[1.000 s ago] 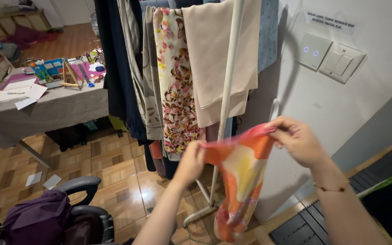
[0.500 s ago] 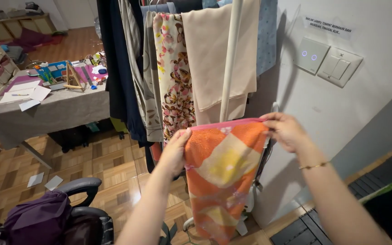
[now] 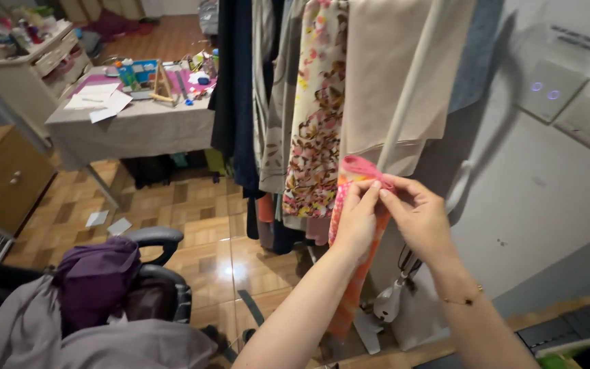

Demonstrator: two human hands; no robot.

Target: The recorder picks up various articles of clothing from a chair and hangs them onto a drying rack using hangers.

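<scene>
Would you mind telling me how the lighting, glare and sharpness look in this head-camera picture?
Head view: even indoor light; a bright glare patch on the glossy floor; a soft shadow of the hanging clothes on the wall; the hands, left and right, and the orange cloth are fairly sharp; straight lines bow towards the edges, as with a wide lens.

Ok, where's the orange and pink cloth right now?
Head view, centre: the orange and pink cloth hangs folded from both hands, in front of the white pole, right of the floral garment.
</scene>
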